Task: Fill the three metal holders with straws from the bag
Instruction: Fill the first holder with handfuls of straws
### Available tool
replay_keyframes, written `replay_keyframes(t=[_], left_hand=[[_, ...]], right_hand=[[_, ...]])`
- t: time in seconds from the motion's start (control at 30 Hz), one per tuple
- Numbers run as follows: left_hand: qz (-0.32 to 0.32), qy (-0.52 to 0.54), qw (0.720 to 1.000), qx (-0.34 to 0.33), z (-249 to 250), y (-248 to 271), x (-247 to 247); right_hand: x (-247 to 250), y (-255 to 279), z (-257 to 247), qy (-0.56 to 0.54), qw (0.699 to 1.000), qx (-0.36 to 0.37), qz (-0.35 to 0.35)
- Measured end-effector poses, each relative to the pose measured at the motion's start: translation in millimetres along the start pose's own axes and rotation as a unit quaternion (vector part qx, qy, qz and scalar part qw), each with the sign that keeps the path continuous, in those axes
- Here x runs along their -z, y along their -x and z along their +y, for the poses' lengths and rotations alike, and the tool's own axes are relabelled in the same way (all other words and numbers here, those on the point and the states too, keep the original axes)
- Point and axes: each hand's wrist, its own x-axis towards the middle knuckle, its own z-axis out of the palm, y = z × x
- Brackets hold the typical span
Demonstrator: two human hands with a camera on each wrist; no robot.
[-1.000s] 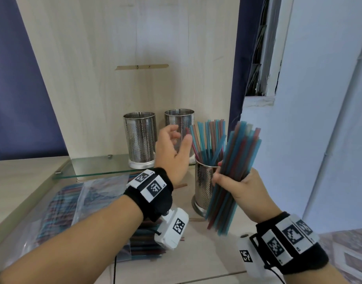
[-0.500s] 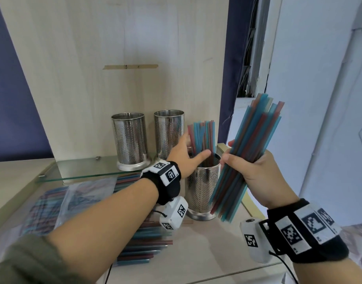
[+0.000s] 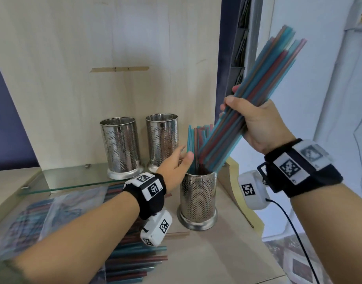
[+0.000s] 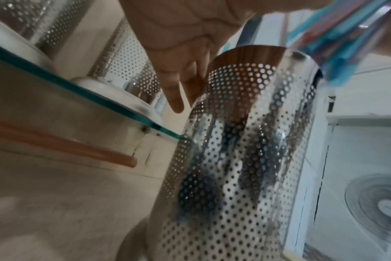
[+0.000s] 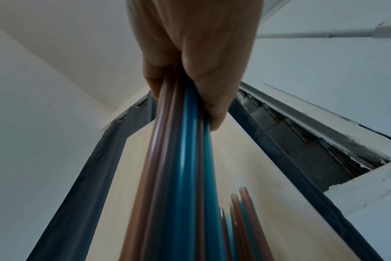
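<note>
Our right hand (image 3: 258, 124) grips a bundle of blue and red plastic straws (image 3: 243, 111), lower ends entering the perforated metal holder (image 3: 198, 199). Our left hand (image 3: 176, 162), fingers relaxed, should part the standing straws (image 3: 193, 138).

The right hand (image 3: 255, 124) gripped a tilted bundle of straws (image 3: 247, 111), its lower ends over the nearest holder (image 3: 198, 199), perhaps already inside the rim. The left hand (image 3: 176, 162), fingers straight, reached beside the straws standing in that holder. Two more holders (image 3: 120, 146) (image 3: 162, 138) stood on the glass shelf (image 3: 59, 183). The bag (image 3: 59, 212) lay blurred below.
</note>
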Motion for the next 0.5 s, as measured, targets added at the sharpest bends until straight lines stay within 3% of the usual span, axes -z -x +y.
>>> replay_keyframes(t=[0.1, 0.27, 0.5], left_hand=[[-0.03, -0.035, 0.999, -0.01, -4, 2, 0], [0.042, 0.006, 0.999, 0.016, -20, 2, -12], [0.072, 0.106, 0.992, 0.001, -23, 15, -23]], right_hand=[[-6, -15, 13, 0.01, 1.0, -0.01, -0.011], [-8, -26, 38, 0.068, 0.996, -0.047, -0.024], [-6, -10, 76, 0.205, 0.977, -0.058, -0.025]])
